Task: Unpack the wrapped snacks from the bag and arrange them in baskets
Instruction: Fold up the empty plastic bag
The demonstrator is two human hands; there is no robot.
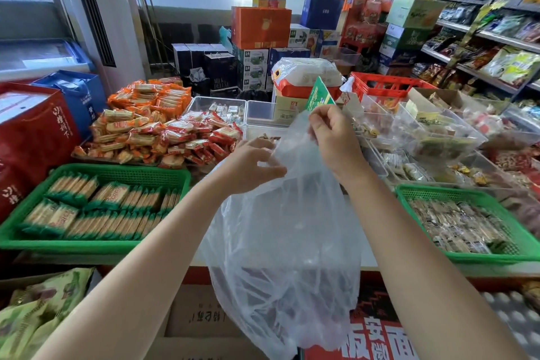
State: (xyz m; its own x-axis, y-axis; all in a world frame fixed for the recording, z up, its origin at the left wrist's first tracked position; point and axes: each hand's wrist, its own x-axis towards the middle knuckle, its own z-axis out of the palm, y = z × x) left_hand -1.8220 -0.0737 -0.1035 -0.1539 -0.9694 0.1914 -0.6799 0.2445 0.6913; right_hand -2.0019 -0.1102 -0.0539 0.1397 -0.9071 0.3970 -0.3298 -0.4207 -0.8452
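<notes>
1. Right hand (pixel 330 133) raised above the left, forearm reaching up from the lower right; fingers curled down, pinching the top edge of a thin translucent plastic bag (pixel 286 242).
2. Left hand (pixel 254 166) lower, forearm coming in from the lower left; thumb and fingers pinch the bag's film at its left side near the opening.
3. Bag hangs between both hands, in front of the surface (pixel 368 264); dark shapes show dimly through the lower part, contents not identifiable.
4. Left green plastic mesh basket (pixel 96 245) on the surface holds rows of green-edged wrapped biscuit packs (pixel 96 207), standing on edge.
5. Right green plastic mesh basket (pixel 523 245) holds small clear-wrapped brown snacks (pixel 455 228).
6. Behind the left basket, a loose heap of orange and red wrapped crackers (pixel 155 128).
7. Clear plastic bins (pixel 438 131) of assorted sweets stand behind the right hand.
</notes>
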